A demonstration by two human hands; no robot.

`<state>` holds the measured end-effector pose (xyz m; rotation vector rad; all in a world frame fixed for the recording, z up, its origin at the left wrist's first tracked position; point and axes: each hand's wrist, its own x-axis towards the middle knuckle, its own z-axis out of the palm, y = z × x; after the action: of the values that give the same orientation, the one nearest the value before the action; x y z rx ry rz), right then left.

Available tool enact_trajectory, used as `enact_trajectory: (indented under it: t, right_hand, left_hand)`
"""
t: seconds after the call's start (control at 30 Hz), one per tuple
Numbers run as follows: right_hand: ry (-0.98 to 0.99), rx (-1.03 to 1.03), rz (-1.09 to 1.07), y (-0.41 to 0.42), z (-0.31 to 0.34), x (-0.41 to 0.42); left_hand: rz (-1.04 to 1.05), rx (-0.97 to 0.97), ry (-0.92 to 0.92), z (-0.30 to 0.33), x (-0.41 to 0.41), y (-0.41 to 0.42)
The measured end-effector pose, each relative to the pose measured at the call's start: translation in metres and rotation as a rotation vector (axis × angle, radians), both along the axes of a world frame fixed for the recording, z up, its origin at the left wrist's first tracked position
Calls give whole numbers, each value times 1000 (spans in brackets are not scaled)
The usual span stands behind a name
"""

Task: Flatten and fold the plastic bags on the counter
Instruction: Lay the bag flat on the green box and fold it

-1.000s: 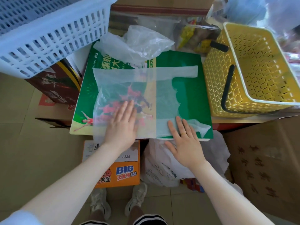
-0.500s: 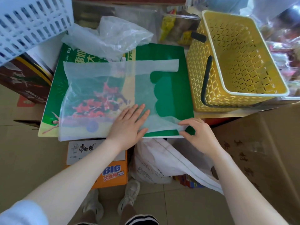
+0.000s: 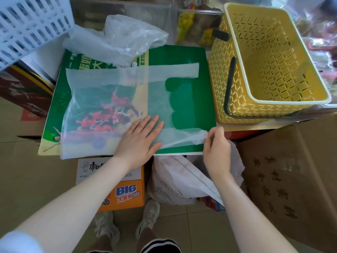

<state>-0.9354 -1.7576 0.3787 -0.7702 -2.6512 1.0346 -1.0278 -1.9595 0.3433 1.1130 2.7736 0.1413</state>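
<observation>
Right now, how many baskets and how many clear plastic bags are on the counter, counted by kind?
Baskets: 2, the yellow basket and the white basket.
Clear plastic bags: 2, the flat bag and the crumpled bag.
Total: 4.

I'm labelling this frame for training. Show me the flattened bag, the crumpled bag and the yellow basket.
flattened bag (image 3: 109,99): head view, middle of its flat body.
crumpled bag (image 3: 120,39): head view, centre of the wrinkled heap.
yellow basket (image 3: 235,30): head view, left rim.
</observation>
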Motion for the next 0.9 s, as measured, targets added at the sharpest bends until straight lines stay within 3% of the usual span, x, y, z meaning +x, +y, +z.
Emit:
enact_trajectory:
  t: [0.07,0.13,0.3,0.4,0.5,0.63,0.73,0.83,0.9]
  right_hand:
    - [4,-67,-81,-10,-6,-3]
    - [-5,-67,-22,-10,-9,-4]
    - [-82,186,182,6,-13,3]
    - [-56,78,178,16,-6,2]
    - [-18,-75,38,15,2,-2]
    - [82,-90,-196,-1,-2,-12]
    - [-12,-145,-262,-4,-10,-17]
    - [-75,-334,-84,2,-6,-6]
    - [-66,-210,140,8,0,11]
  left_hand:
    - [-3,-5,1,0,0,0]
    - [-3,-4,1,-1,0,0]
    - [0,-2,3,-1,0,0]
    - [-6,-5,4,-2,0,-1]
    - [-3,-4,15,-3,0,-1]
    - [1,15,-5,-1,0,-1]
    - [-1,12,-6,-2,0,0]
    - [-3,5,-6,-2,0,0]
    - [0,4,-7,-2,0,1]
